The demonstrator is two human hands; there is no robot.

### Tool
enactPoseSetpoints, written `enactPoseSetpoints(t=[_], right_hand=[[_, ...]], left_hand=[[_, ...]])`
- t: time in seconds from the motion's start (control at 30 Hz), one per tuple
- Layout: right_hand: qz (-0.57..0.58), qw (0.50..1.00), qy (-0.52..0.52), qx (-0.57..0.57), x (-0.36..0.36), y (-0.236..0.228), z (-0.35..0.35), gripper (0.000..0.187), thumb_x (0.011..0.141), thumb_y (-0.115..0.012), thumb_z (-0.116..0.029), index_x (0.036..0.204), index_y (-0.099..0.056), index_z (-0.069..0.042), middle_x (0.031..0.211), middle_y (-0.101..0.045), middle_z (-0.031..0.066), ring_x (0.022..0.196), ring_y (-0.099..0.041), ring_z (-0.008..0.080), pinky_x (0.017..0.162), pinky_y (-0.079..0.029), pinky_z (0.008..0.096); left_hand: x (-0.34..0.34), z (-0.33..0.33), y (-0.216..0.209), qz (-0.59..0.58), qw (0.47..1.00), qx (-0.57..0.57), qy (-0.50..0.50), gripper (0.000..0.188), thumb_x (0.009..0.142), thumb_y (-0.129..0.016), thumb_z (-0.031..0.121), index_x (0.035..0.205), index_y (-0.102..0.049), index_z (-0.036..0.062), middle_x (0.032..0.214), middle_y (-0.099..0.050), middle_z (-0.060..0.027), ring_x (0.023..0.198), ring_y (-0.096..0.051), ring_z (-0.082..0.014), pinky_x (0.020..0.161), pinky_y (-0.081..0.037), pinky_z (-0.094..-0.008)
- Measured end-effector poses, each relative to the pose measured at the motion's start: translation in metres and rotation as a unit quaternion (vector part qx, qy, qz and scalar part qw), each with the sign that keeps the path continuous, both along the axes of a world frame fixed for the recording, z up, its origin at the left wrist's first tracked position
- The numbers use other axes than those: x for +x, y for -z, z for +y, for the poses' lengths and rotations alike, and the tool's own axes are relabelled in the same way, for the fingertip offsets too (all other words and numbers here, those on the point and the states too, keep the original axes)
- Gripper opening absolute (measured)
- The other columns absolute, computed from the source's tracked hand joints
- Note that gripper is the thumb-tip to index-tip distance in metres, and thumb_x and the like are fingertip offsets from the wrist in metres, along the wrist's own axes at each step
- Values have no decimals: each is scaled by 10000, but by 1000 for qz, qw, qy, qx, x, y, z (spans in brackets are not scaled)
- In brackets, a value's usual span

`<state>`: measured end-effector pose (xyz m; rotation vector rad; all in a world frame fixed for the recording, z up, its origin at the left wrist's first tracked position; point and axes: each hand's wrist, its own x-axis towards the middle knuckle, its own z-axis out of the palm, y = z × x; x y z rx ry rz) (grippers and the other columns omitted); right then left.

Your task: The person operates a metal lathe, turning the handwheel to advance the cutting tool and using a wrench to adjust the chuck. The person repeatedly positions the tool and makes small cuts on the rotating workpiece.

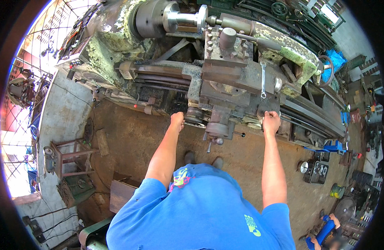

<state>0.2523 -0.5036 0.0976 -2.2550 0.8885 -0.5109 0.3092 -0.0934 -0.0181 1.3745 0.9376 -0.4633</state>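
Observation:
A large worn lathe stands before me. In its chuck [149, 20] sits a shiny flanged metal workpiece [185, 18], with the tailstock [235, 24] reaching its right end. My left hand [177, 121] is closed in a fist beside the carriage handwheel [195, 115]; what it grips is hidden. At the carriage's right front corner, my right hand [271, 122] is closed too, its fingers bent over something I cannot make out. Between the hands the cross-slide handle [217, 130] sticks out toward me. The tool post [227, 38] and a combination wrench [263, 81] rest on the carriage.
A brown metal stand [73, 156] and a green motor-like machine [76, 189] are at the left. To the right are a black crate [316, 171], a yellow-green spool [337, 191] and a fan [346, 209]. Another person [325, 231] sits low at the bottom right.

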Motion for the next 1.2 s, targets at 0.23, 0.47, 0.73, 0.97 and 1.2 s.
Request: enactPoseSetpoints(t=[0.23, 0.47, 0.73, 0.97, 1.2], right_hand=[[1, 999, 6, 32, 0, 0, 0, 181, 798, -694, -199, 790, -682, -19, 714, -687, 140, 695, -684, 272, 691, -512, 361], [1, 1000, 23, 6, -1, 0, 1, 192, 801, -694, -212, 792, -682, -21, 703, -684, 142, 684, -682, 282, 686, -515, 373], [5, 999, 53, 6, 1, 6, -3, 193, 803, -702, -228, 799, -689, -35, 701, -682, 145, 704, -685, 304, 684, -517, 392], [5, 998, 66, 5, 2, 0, 1, 201, 818, -687, -229, 808, -690, -28, 721, -684, 157, 712, -683, 315, 692, -514, 397], [19, 998, 53, -5, 1, 1, 0, 206, 818, -693, -223, 824, -688, -18, 736, -686, 162, 722, -684, 313, 696, -510, 389]], left_hand=[[-10, -32, -14, -15, 997, 46, -57, 786, 876, -562, 238, 1379, -28, -45, 656, -531, -91, 459, -467, -164, 397, -370, -314], [-21, -54, -26, -44, 989, 134, 32, 1072, 868, -603, 235, 1398, 267, -100, 639, -522, -89, 455, -485, -175, 384, -391, -316], [-19, -48, -18, -33, 986, 158, 46, 1054, 856, -618, 258, 1403, 177, -167, 800, -634, -192, 522, -573, -216, 460, -445, -333], [-14, -42, 16, -26, 983, 176, 49, 1040, 856, -617, 297, 1412, 119, -184, 1240, -535, -369, 1193, -546, -404, 1024, -406, -383], [-13, -40, 19, -7, 981, 181, 64, 1038, 858, -609, 308, 1418, 118, -176, 1281, -501, -360, 1207, -526, -394, 1033, -383, -393]])
